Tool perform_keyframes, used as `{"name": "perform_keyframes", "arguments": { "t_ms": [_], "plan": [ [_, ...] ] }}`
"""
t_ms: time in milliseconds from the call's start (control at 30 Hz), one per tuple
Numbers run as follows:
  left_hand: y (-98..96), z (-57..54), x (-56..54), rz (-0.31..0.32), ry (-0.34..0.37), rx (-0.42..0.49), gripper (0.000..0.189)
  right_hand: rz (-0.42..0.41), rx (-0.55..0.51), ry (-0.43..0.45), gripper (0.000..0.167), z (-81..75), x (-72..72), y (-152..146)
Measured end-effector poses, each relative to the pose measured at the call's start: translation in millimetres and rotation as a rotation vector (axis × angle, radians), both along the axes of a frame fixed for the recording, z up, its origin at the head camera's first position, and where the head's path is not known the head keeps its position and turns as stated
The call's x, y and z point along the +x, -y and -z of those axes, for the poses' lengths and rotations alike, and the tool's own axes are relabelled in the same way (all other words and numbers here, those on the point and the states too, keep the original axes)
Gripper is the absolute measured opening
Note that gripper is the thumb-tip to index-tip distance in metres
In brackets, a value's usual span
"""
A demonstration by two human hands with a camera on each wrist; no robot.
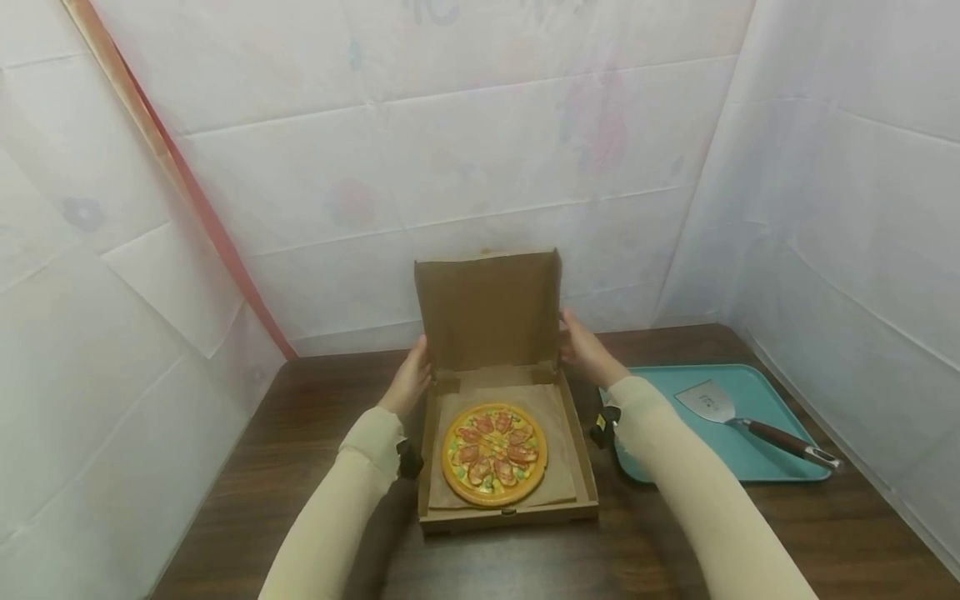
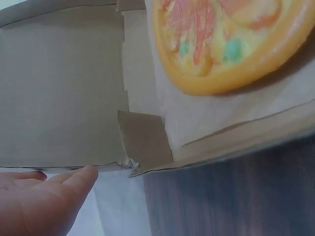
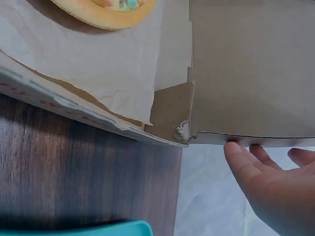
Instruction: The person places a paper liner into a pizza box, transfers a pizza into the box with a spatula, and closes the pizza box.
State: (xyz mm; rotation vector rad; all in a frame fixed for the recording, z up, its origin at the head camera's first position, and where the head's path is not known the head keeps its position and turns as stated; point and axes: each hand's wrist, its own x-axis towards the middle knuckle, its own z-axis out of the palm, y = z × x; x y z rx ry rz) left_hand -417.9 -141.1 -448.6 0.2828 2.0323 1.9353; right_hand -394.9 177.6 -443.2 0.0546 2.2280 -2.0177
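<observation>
A cardboard pizza box (image 1: 510, 516) stands with its lid (image 1: 491, 317) raised at the back. On brown paper (image 1: 566, 446) inside it lies a whole toy-like pizza (image 1: 494, 456) with a yellow rim, reddish slices and green bits. At the lid's left edge is my left hand (image 1: 408, 379); in the left wrist view its fingertips (image 2: 88, 173) touch that side. My right hand (image 1: 588, 350) is at the opposite edge, lower fingers (image 3: 236, 152) against the lid's side and thumb apart. Neither hand wraps round the cardboard.
Right of the box, a turquoise tray (image 1: 652, 400) bears a metal pizza server (image 1: 708, 402) whose dark handle (image 1: 780, 435) reaches over the tray's rim. White sheeting (image 1: 465, 167) hangs behind and beside the dark wooden table (image 1: 300, 433).
</observation>
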Motion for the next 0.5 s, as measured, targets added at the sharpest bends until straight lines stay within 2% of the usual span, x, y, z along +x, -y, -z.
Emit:
{"name": "perform_keyframes", "arguments": {
  "t_ms": [267,500],
  "plan": [
    [3.9,-4.2,6.5,-0.007,-0.001,0.010,0.078,-0.039,0.033,0.001,0.073,-11.4,10.9,2.2],
    [6.8,-2.2,11.1,-0.006,-0.038,-0.005,0.079,-0.059,0.015,-0.057,0.076,-6.6,14.5,2.7]
  ]
}}
